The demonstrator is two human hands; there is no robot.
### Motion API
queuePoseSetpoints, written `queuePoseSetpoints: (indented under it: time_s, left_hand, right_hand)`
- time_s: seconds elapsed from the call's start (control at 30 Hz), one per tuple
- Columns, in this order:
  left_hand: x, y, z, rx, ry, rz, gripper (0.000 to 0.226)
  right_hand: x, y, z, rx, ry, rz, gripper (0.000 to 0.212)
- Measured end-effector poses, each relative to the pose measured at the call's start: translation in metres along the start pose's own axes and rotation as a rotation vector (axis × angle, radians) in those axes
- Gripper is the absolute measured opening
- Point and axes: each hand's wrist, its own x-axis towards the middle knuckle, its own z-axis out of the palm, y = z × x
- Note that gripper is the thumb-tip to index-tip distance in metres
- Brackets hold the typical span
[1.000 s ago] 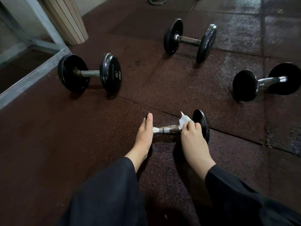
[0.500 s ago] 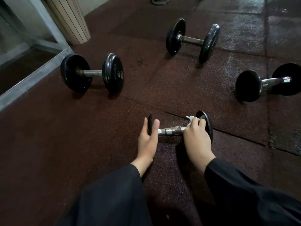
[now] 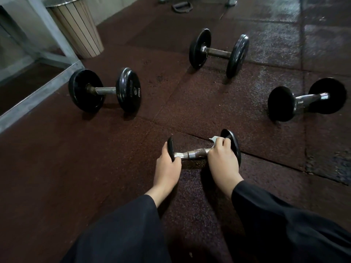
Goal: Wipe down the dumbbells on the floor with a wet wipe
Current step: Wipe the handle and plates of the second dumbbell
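Note:
A small dumbbell with a chrome handle and black end plates lies on the floor just in front of me. My left hand grips its left plate, thumb curled over the inner side. My right hand holds a white wet wipe against the handle's right end, beside the right plate; most of the wipe is hidden under my fingers. Three larger black dumbbells lie farther off: one at the left, one at the back, one at the right.
The floor is dark red rubber tiles with seams. A grey metal frame runs along the left edge. A slatted wooden bin stands at the back left. A handle attachment lies at the far back.
My left hand went from lying flat beside the left plate to gripping it. My right hand slid the wipe toward the right plate, and less of the wipe shows.

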Motion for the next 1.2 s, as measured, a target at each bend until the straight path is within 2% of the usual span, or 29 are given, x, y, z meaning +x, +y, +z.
queuePoseSetpoints:
  time_s: [0.1, 0.23, 0.33, 0.4, 0.5, 0.53, 0.6, 0.7, 0.87, 1.03, 1.2]
  left_hand:
    - [0.0, 0.01, -0.003, 0.071, -0.014, -0.141, 0.042]
    - [0.006, 0.013, -0.019, 0.087, -0.088, -0.335, 0.01]
    - [0.015, 0.019, -0.031, 0.065, -0.219, -0.391, 0.014]
    - [0.021, 0.018, -0.034, 0.049, -0.213, -0.4, 0.016]
    - [0.03, 0.009, -0.032, 0.033, -0.09, -0.359, 0.065]
    - [0.03, 0.007, -0.03, 0.084, -0.054, -0.336, 0.074]
    - [0.029, 0.003, -0.025, 0.109, -0.016, -0.288, 0.075]
    - [0.022, 0.006, -0.016, -0.127, 0.003, -0.276, 0.061]
    - [0.02, 0.004, -0.009, -0.36, 0.009, -0.283, 0.055]
    - [0.017, 0.0, -0.008, -0.437, -0.021, -0.273, 0.058]
    - [0.015, -0.004, -0.008, -0.425, -0.016, -0.202, 0.048]
  right_hand:
    - [0.0, 0.002, -0.001, 0.023, 0.008, -0.036, 0.01]
    - [-0.001, -0.002, 0.0, 0.036, -0.034, -0.1, 0.029]
    - [-0.001, -0.002, -0.002, 0.151, -0.036, -0.149, 0.029]
    - [0.001, 0.004, -0.01, 0.212, -0.023, -0.161, 0.03]
    - [0.012, 0.008, -0.023, 0.42, -0.041, -0.146, 0.024]
    - [0.014, 0.006, -0.027, 0.517, -0.054, -0.141, 0.024]
    - [0.018, -0.005, -0.029, 0.732, -0.039, -0.123, 0.025]
    - [0.016, -0.024, -0.023, 0.914, -0.012, -0.146, 0.027]
    - [0.017, -0.043, -0.018, 0.694, -0.027, -0.378, 0.024]
    - [0.017, -0.043, -0.019, 0.613, -0.009, -0.495, 0.022]
    - [0.028, -0.041, -0.023, 0.503, -0.082, -0.483, 0.023]
